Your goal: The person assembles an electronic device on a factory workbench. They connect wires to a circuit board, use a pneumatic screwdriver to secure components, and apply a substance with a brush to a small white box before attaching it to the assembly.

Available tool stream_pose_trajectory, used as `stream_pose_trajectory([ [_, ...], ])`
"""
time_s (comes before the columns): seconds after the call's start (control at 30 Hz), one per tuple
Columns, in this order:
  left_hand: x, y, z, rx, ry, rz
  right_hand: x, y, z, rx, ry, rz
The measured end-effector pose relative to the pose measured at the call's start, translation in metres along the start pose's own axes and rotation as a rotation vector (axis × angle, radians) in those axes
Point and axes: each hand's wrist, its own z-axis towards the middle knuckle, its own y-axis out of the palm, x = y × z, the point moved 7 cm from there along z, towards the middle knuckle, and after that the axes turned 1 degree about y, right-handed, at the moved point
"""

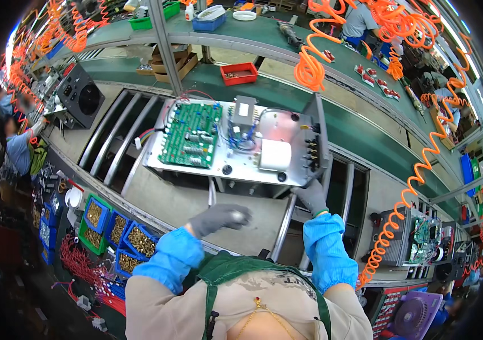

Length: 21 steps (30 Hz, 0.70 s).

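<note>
An open metal chassis point(190, 170) stands in front of me on the roller conveyor. It carries a green circuit board point(191, 133), a grey transformer point(244, 111), a white block point(275, 154) and a dark upright panel point(322, 133) on its right. My right hand point(311, 197), in a grey glove and blue sleeve, grips the chassis's near right corner; some fingers are hidden. My left hand point(219, 219), gloved alike and slightly blurred, hovers over the conveyor nearer to me, apart from the chassis. Its fingers are curled around a small pale spot that I cannot make out.
Blue bins point(139, 240) of brass-coloured parts and red wires point(80, 266) lie at left. Orange coiled hoses point(383, 241) hang at right and above. A red tray point(239, 74) sits beyond the chassis. More units point(417, 238) stand along the line; a co-worker point(19, 148) is far left.
</note>
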Motion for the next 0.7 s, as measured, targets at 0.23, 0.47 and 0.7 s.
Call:
stream_pose_trajectory([
  [0.23, 0.017, -0.108, -0.042, 0.533, 0.547, -0.906, 0.041, -0.073, -0.029, 0.416, 0.134, -0.216],
  [0.47, 0.009, -0.092, -0.025, 0.574, 0.399, -0.737, 0.073, -0.086, -0.119, 0.579, 0.203, -0.294],
  [0.7, -0.015, -0.069, -0.067, 0.692, 0.303, -0.644, 0.111, -0.063, -0.208, 0.533, 0.088, 0.177],
])
